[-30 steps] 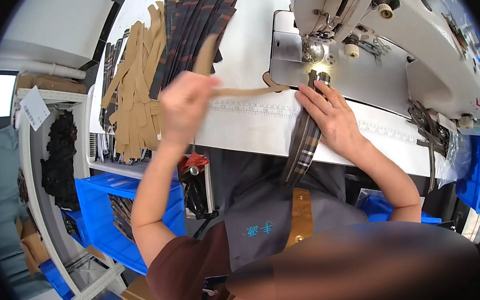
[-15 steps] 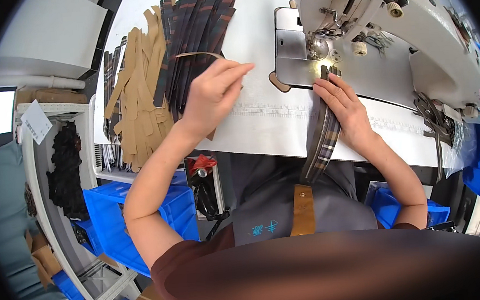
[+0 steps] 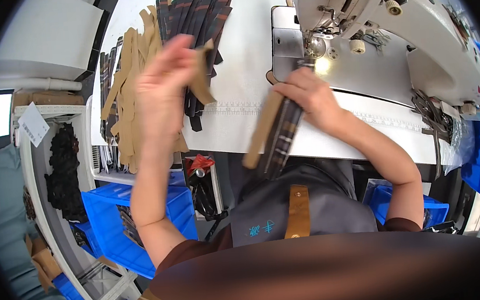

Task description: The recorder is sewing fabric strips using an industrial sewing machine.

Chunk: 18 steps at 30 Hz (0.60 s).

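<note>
My right hand (image 3: 312,96) grips a zipper strip with dark plaid fabric (image 3: 280,144) and a tan band (image 3: 257,140) alongside, just in front of the sewing machine's presser foot (image 3: 312,48). Blurred by motion, my left hand (image 3: 166,68) is raised over the left of the table beside a curved tan strip (image 3: 204,85); whether it holds that strip I cannot tell. Nearby are a heap of tan strips (image 3: 128,96) and a fanned stack of dark plaid strips (image 3: 200,15).
The white machine (image 3: 390,48) fills the upper right of the white table (image 3: 232,128), with tangled dark strips (image 3: 429,115) at the right end. Blue crates (image 3: 111,228) stand below at both sides. A shelving rack (image 3: 34,166) is at far left.
My left hand has swung up and leftward. The zipper strip's lower end has shifted left, and a tan band now shows alongside it under my right hand.
</note>
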Motion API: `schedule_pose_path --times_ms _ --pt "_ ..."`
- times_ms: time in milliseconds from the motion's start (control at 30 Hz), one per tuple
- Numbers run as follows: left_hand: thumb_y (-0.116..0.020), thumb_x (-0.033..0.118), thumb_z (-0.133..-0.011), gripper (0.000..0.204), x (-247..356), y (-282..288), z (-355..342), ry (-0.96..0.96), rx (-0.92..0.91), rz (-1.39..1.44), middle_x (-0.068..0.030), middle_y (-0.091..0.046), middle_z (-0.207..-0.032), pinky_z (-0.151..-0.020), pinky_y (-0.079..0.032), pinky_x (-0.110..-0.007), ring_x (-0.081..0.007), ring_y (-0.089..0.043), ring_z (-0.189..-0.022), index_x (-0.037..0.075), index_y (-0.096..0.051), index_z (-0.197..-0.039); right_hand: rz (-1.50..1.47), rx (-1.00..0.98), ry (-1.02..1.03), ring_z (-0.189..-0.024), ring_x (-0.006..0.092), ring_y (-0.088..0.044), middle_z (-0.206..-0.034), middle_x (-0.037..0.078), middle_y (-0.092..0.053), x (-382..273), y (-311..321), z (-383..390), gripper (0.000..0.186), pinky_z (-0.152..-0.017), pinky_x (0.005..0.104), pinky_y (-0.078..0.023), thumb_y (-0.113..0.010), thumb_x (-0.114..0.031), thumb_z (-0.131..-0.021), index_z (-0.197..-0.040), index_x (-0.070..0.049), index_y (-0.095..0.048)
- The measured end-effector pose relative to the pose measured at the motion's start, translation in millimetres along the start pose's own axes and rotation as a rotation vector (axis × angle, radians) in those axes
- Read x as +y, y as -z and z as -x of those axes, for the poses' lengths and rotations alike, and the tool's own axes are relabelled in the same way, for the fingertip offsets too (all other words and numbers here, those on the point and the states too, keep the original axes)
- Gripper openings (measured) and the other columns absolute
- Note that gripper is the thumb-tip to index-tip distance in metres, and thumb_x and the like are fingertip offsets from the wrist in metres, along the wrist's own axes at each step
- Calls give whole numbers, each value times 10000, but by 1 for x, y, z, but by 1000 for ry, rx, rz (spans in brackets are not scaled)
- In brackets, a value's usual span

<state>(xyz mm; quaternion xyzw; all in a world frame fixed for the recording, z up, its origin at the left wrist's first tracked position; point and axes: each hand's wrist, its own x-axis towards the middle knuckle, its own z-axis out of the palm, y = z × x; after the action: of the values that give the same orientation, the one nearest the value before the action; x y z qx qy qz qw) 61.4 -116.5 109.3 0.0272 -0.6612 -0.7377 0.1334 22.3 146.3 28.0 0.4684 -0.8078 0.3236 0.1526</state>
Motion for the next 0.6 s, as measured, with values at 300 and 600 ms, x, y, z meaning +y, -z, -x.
schedule_pose_path --times_ms 300,600 --pt "-624 30 -866 301 29 91 -31 -186 66 -765 -84 -653 -1140 -902 -481 -279 -149 -614 -1023 13 -645 -1165 342 163 230 -805 201 -573 -775 30 -513 5 57 7 443 -594 298 -494 -665 -70 -605 -1047 -84 -699" --pt "-495 301 -1002 391 -56 -93 49 783 -567 253 -60 -663 -1013 -847 -495 -299 -150 -623 -916 -34 -624 -1158 259 138 517 -953 207 -594 -842 27 -553 -26 50 15 419 -654 269 -501 -645 -109 -630 -1042 -55 -696"
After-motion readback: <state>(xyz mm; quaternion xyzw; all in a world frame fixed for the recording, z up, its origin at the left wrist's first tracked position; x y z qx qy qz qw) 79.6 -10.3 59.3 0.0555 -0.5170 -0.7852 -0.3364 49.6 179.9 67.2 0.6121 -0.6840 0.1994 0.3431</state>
